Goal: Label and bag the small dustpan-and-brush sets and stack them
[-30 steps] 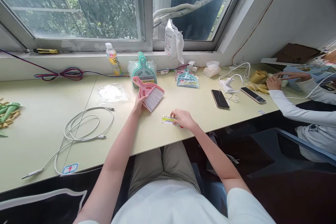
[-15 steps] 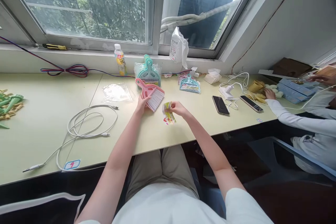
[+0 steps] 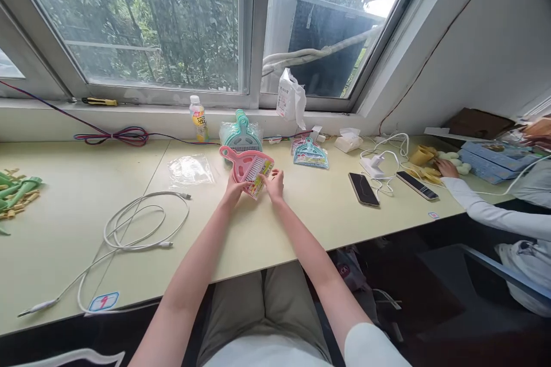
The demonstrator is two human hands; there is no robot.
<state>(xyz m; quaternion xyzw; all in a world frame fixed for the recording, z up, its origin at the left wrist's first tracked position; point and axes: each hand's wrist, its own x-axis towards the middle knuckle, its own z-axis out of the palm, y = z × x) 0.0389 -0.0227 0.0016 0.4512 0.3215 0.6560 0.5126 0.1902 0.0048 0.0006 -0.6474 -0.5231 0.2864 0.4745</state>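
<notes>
My left hand (image 3: 235, 190) grips a small pink dustpan and brush set (image 3: 241, 161) by its lower left side, above the table. A printed label card (image 3: 260, 179), yellow-green with red, lies against the white bristles, and my right hand (image 3: 274, 184) pinches its right edge. Right behind the pink set stand several teal dustpan sets (image 3: 242, 136) in clear plastic. To the left, clear plastic bags (image 3: 189, 170) lie flat on the table. A wrapped teal set (image 3: 310, 155) lies off to the right.
A coiled white cable (image 3: 129, 229) lies at left, near green and tan pieces (image 3: 19, 192). A drink bottle (image 3: 198, 119) stands at the back. Two phones (image 3: 364, 189) and a charger (image 3: 373, 166) are at right. Farther right, another person's hand (image 3: 447, 168) touches yellow pieces.
My right hand has brought the label card leftward onto the pink set's bristles. My left hand still holds the set. The whole view has shifted slightly downward.
</notes>
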